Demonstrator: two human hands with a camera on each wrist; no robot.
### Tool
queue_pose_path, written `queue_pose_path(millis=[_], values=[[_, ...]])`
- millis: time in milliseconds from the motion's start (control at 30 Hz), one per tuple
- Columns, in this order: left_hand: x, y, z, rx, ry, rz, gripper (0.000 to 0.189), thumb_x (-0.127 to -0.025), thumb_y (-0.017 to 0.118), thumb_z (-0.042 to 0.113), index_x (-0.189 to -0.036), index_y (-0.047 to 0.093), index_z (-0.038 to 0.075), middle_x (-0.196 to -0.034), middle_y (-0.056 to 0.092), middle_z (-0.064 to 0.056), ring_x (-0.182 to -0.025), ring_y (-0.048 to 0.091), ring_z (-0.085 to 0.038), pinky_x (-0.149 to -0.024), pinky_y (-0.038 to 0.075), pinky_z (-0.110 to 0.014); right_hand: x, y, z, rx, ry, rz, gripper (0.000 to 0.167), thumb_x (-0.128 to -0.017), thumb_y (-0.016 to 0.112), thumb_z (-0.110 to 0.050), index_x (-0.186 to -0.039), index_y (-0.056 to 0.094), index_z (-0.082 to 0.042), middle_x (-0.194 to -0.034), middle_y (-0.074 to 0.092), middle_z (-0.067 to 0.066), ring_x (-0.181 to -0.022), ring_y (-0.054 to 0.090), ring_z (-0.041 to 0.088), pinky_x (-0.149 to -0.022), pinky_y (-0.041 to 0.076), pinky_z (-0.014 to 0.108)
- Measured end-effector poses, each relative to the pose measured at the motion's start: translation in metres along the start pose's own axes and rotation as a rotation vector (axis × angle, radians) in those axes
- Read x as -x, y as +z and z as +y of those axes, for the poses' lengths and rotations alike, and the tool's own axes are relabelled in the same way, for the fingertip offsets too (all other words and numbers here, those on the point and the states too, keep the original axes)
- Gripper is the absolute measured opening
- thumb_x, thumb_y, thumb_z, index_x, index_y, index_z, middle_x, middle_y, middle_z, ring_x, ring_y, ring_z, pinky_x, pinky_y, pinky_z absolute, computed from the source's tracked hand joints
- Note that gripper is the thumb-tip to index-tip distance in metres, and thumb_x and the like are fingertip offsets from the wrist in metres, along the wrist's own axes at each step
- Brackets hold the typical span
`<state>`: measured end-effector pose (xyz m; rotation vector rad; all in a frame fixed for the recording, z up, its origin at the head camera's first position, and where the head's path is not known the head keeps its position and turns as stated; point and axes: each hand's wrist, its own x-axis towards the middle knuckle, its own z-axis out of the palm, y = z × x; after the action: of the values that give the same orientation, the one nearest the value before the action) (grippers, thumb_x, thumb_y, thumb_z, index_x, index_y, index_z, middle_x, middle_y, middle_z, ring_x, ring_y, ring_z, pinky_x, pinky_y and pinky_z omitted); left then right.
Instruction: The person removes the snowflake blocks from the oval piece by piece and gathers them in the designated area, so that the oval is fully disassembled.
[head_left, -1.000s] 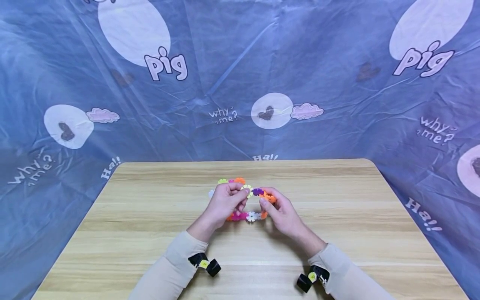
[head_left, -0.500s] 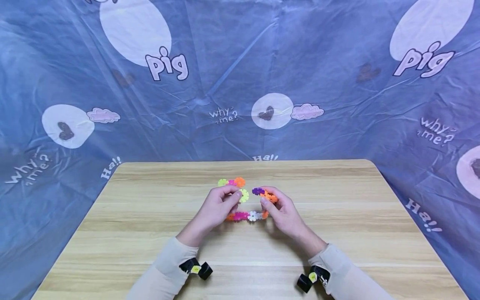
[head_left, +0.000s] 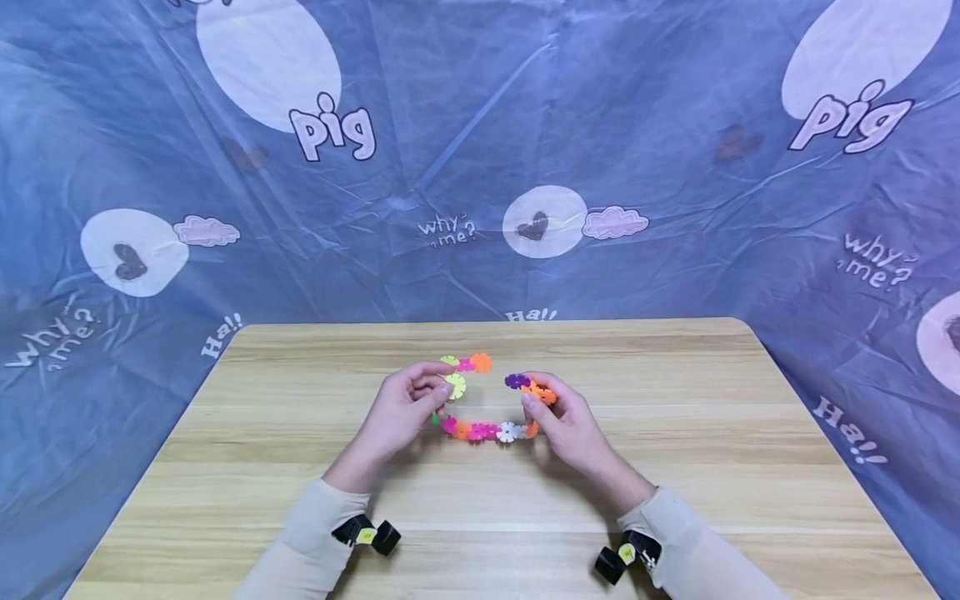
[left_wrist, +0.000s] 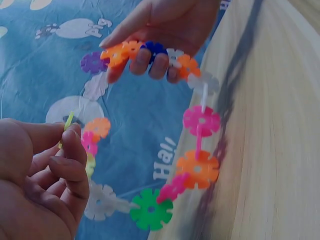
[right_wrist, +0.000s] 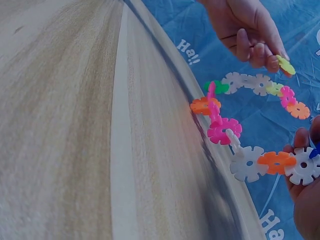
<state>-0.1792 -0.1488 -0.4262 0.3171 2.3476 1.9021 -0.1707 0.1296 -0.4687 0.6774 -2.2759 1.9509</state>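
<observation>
A chain (head_left: 479, 432) of flower-shaped plastic pieces is curving in a loop with a gap over the wooden counter (head_left: 690, 383). The right hand (head_left: 572, 421) is gripping the chain on its right side, its fingers curling round a stretch of orange and dark blue pieces (left_wrist: 155, 50). A purple piece (head_left: 517, 381) is forming one end of the chain, sticking out just beyond this grip; an orange piece (head_left: 481, 362) is forming the other end, at the chain's far side, and the two ends are standing apart.

At the chain's left side, the left hand (head_left: 401, 408) is pinching a loose yellow piece (head_left: 454, 386) between thumb and index finger, keeping it apart from the chain. A green piece (left_wrist: 152, 210) is linking white and pink pieces at the chain's left bend.

Nearer the person than the chain, beige sleeves (head_left: 296, 533) are covering both forearms, and a black device (head_left: 386, 537) with a yellow mark is sitting at each wrist. Behind the chain, a blue printed cloth (head_left: 420, 283) is hanging in creases.
</observation>
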Motion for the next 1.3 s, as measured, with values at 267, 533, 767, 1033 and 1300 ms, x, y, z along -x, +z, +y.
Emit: queue_pose_path(millis=[267,533,767,1033,1300], values=[[0.001,-0.012,-0.007,0.005,-0.026,0.038,0.035,-0.103,0.066,-0.001,-0.137,0.063,-0.006,-0.103,0.075,-0.014,-0.077,0.069,-0.011,-0.063,0.053,-0.022,0.0,-0.001,-0.003,-0.01,0.015,-0.013,0.029,-0.11,0.057,-0.004,-0.138,0.061,0.005,-0.092,0.062,0.001,-0.08,0.061,0.012,-0.073,0.057,0.025],[0.006,-0.025,-0.007,-0.026,-0.046,0.067,0.039,-0.101,0.069,-0.001,-0.139,0.063,-0.005,-0.107,0.075,-0.013,-0.086,0.072,-0.018,-0.07,0.057,-0.023,-0.001,-0.001,0.0,0.003,0.011,-0.011,0.029,-0.11,0.057,-0.003,-0.137,0.061,0.006,-0.091,0.062,0.001,-0.08,0.06,0.009,-0.074,0.055,0.023],[0.008,-0.038,-0.011,-0.058,-0.061,0.118,0.039,-0.1,0.072,0.001,-0.138,0.064,-0.004,-0.105,0.074,-0.014,-0.081,0.069,-0.013,-0.069,0.055,-0.022,-0.002,-0.001,-0.001,-0.005,0.007,-0.013,0.028,-0.11,0.056,-0.003,-0.136,0.061,0.008,-0.09,0.063,0.004,-0.079,0.061,0.011,-0.073,0.055,0.024],[0.009,-0.052,-0.017,-0.027,-0.073,0.179,0.036,-0.101,0.071,0.001,-0.136,0.063,-0.005,-0.093,0.072,-0.002,-0.074,0.066,-0.013,-0.058,0.045,-0.019,-0.002,0.0,0.001,-0.002,0.012,-0.01,0.028,-0.11,0.056,-0.003,-0.136,0.061,0.007,-0.09,0.062,0.004,-0.079,0.061,0.011,-0.073,0.055,0.024],[0.008,-0.067,-0.028,-0.017,-0.108,0.221,0.038,-0.102,0.069,0.0,-0.139,0.06,-0.006,-0.087,0.069,0.011,-0.073,0.068,-0.01,-0.058,0.047,-0.018,-0.001,-0.001,-0.002,-0.01,0.026,-0.013,0.028,-0.111,0.057,-0.004,-0.137,0.061,0.005,-0.09,0.062,0.005,-0.078,0.061,0.013,-0.072,0.055,0.025]])
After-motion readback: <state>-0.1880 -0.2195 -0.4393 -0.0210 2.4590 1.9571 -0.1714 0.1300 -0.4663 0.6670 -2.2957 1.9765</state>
